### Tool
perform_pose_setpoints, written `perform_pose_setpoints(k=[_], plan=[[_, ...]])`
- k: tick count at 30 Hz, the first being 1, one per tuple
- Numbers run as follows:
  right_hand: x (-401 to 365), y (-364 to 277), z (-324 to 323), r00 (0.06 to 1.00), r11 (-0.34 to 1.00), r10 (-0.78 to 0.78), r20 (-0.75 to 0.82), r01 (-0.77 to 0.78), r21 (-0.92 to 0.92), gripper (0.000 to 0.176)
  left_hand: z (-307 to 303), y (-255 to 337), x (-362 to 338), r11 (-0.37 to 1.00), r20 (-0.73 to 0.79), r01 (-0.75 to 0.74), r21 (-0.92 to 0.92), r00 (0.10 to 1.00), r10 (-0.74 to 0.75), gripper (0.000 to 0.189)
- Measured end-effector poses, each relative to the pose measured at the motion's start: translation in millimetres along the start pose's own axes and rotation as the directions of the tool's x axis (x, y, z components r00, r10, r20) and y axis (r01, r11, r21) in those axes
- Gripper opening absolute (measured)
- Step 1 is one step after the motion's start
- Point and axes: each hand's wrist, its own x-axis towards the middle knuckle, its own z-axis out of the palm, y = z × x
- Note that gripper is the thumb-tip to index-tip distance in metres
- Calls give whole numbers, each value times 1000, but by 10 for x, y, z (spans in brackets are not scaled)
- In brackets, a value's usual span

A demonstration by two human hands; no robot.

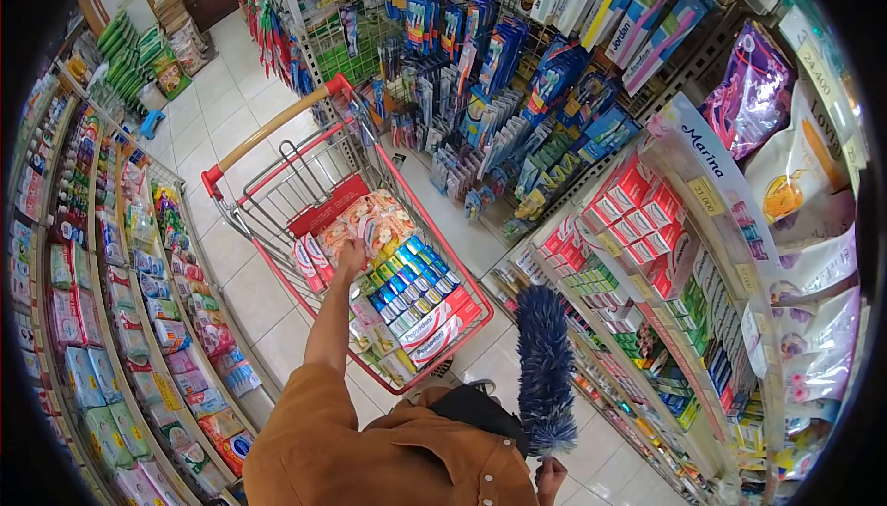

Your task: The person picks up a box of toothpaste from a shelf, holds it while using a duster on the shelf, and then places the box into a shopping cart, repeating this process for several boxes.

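Dipping into the shopping cart (275, 131), your left hand (349, 258) has its fingers drawn together at the near edge of the orange-patterned packs (390, 219), though you cannot tell from here whether they pinch the wrapping or only touch it. The packs lie just beyond and to the right of that grip; they look glossy and soft, so they likely weigh little, give under pressure and slide if you tug at one loose corner. A broad hold around the sides should serve better than fingertips. Beside the grip on its left, the red-and-white cartons (309, 263) look stiffer and likely take a squeeze across their narrow sides, while the Pepsodent boxes (425, 332), nearer your body and right of the hand, seem light but crushable at the corners. Your right hand (550, 476), low at your side, appears closed around the base of the blue feather duster (545, 367), whose fluffy head reaches forward from that grip; it looks light and floppy, so the base is the firm place to hold.
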Motion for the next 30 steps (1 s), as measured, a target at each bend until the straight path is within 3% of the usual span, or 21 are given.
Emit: perform_pose_setpoints(k=[1, 2, 3, 4, 5, 8, 11, 12, 15, 16, 17, 18, 20, 21, 24, 27, 29, 30], plan=[[43, 8, 25, 1000, 1000, -21, 10, 21, 5, 30, 64, -88, 33, 991, 12, -91, -102, 996, 92, 47], [71, 7, 54, 999, 999, -40, 21, 40, 12, 31, 83, 10, -95, 996, 108, -71, -62, 991, 78, 41], [99, -11, 76, 998, 999, -49, 43, 48, 26, 32, 133, 116, -235, 923, 173, -3, -385, 982, 76, 39], [142, -49, 92, 996, 998, -60, 66, 58, 40, 32, 202, 256, -404, 747, 234, 85, -659, 967, 96, 37], [184, -109, 133, 993, 996, -74, 88, 69, 54, 33, 252, 425, -570, 487, 285, 186, -854, 948, 138, 35], [221, -460, 261, 985, 995, -100, 140, 97, 30, 31, 185, 1124, -1271, 334, 301, 205, -920, 914, 270, 31], [285, -762, 294, 968, 988, -151, 203, 151, 14, 27, 207, 1432, -1561, 388, 284, 150, -909, 905, 315, 28], [332, -806, 263, 960, 986, -166, 224, 169, 5, 26, 191, 1468, -1618, 454, 339, 175, -874, 888, 309, 27], [278, -1084, 306, 952, 985, -163, 258, 172, -10, 21, 171, 1821, -1938, 463, 395, 263, -846, 893, 215, 27], [292, -1122, 285, 943, 981, -175, 283, 190, -27, 20, 347, 1576, -1751, 445, 372, 204, -872, 866, 333, 25], [307, -1155, 282, 932, 976, -189, 308, 212, -43, 19, 371, 1603, -1806, 448, 384, 211, -869, 859, 340, 25], [321, -1174, 300, 923, 958, -218, 316, 264, -110, 29, 417, 1651, -1866, 450, 395, 218, -866, 850, 348, 25], [367, -1141, 319, 924, 943, -291, 248, 321, -89, 28, 440, 1608, -1931, 460, 429, 264, -848, 851, 302, 24], [385, -1138, 335, 921, 934, -326, 214, 349, -79, 28, 414, 1499, -1851, 498, 512, 283, -820, 752, 415, 24], [304, -1323, 467, 914, 909, -403, 42, 405, -94, 20, 301, 1739, -2154, 537, 533, 307, -786, 776, 337, 27], [354, -1271, 483, 882, 878, -471, 23, 471, -79, 25, 294, 1746, -2185, 507, 535, 337, -793, 782, 318, 30], [248, -1328, 440, 906, 908, -415, 79, 419, -29, 27, 262, 1798, -2146, 492, 535, 338, -803, 771, 344, 32], [205, -1333, 374, 919, 925, -374, 120, 379, -15, 26, 270, 1834, -2179, 500, 496, 317, -806, 823, 278, 30]])
